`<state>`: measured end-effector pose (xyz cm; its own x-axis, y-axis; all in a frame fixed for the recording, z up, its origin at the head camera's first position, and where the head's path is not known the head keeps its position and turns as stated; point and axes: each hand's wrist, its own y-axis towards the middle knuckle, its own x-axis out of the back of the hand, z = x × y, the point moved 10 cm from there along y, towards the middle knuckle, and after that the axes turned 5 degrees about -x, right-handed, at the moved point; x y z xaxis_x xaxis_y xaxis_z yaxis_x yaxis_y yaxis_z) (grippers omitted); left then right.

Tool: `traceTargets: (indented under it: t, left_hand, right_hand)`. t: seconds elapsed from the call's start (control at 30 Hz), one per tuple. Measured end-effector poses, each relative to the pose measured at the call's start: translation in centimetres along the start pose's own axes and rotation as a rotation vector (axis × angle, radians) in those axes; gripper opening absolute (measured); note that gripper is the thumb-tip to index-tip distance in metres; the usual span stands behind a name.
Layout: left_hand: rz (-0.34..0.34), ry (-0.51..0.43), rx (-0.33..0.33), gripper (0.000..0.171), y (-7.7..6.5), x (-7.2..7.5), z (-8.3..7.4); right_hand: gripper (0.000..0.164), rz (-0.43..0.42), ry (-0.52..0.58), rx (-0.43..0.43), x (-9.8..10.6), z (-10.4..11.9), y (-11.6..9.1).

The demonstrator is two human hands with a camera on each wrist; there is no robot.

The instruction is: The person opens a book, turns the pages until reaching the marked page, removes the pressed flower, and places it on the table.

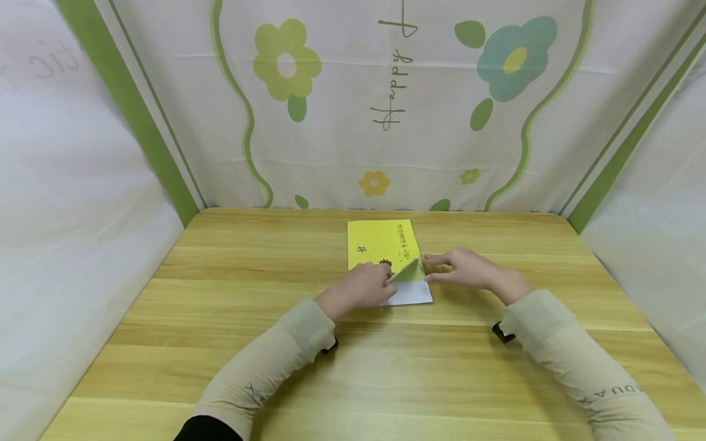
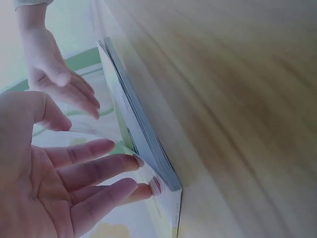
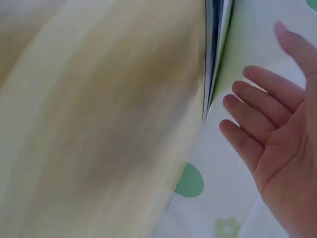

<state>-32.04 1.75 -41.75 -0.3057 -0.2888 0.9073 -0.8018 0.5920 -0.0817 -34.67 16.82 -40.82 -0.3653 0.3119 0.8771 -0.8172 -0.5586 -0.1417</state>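
Note:
A yellow-covered book (image 1: 377, 239) with Chinese characters down its right side lies flat on the wooden table. Its lower right cover corner is bent up, baring a white page (image 1: 409, 294). Over the lower left of the book is my left hand (image 1: 365, 285). In the left wrist view, the fingertips (image 2: 130, 184) of that hand meet the cover, with the thumb held apart. My right hand (image 1: 466, 267) is at the book's right edge, fingers extended toward the raised corner. The right wrist view shows this hand (image 3: 282, 134) with spread, slightly bent fingers beside the book's edge (image 3: 216, 49).
The wooden table (image 1: 265, 257) extends around the book on all sides. Behind it hangs a white cloth (image 1: 342, 128) printed with flowers and lettering. White cloth panels flank the table at left (image 1: 72, 202) and right (image 1: 656, 202).

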Motion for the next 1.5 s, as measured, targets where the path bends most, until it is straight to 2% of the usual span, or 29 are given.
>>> traceTargets:
  t: [0.13, 0.27, 0.5, 0.6, 0.77, 0.97, 1.03, 1.13, 1.33, 1.5]
  left_hand:
    - [-0.016, -0.003, 0.044, 0.044, 0.0, 0.2, 0.3]
    - [-0.026, -0.004, 0.068, 0.046, 0.0, 0.3, 0.5]
    - [-0.033, 0.004, 0.117, 0.054, 0.0, 0.4, 0.9]
    - [-0.048, -0.022, 0.124, 0.051, 0.0, 0.6, 1.0]
    - [-0.108, -0.062, 0.080, 0.053, 0.0, 1.5, 0.9]
    - [-0.264, -0.107, -0.004, 0.081, -0.4, 3.5, 0.2]
    - [-0.323, -0.097, -0.035, 0.088, -0.6, 4.3, -0.1]
    - [-0.366, -0.039, -0.058, 0.092, -1.0, 5.2, -0.4]
    - [-0.383, 0.209, -0.043, 0.084, -1.7, 6.8, -1.0]
    - [-0.407, 0.304, -0.014, 0.086, -2.6, 7.6, -0.8]
  right_hand:
    - [0.055, 0.021, -0.087, 0.106, -1.3, 1.7, 0.2]
    - [0.056, 0.049, -0.133, 0.177, -2.6, 3.3, 0.3]
    - [0.067, 0.090, -0.155, 0.150, -3.6, 3.5, 0.5]
    - [0.068, 0.105, -0.156, 0.151, -3.7, 3.3, 0.4]
    - [0.066, 0.108, -0.158, 0.163, -3.6, 3.3, 0.5]
    - [0.066, 0.122, -0.134, 0.162, -3.6, 2.9, 0.5]
    - [0.064, 0.120, -0.130, 0.172, -3.6, 3.0, 0.5]
    - [0.064, 0.119, -0.130, 0.177, -3.6, 3.1, 0.5]
    - [0.065, 0.119, -0.124, 0.167, -3.5, 3.1, 0.5]
    - [0.066, 0.118, -0.119, 0.161, -3.5, 2.9, 0.5]
